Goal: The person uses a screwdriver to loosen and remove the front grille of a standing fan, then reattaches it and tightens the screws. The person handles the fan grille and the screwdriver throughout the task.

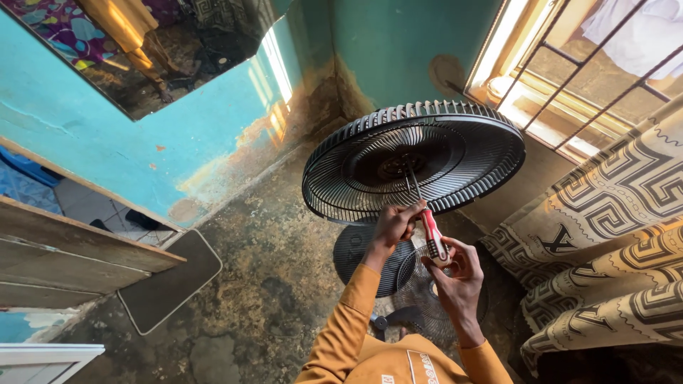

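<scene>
Tool: I hold a screwdriver with a red-and-white plastic handle, its thin metal shaft running up and away to the hub of the round black wire fan grille.
Right hand: my right hand is wrapped around the lower end of the handle, palm under it.
Left hand: my left hand pinches the upper end of the handle where the shaft begins, steadying it.
Fan: the grille sits tilted on its stand in front of me, near the window on the right.
Done: I judge that a second round black grille is already off, lying on the worn concrete floor below.
Left: the tip is at the hub, so this fastening looks not yet finished.
</scene>
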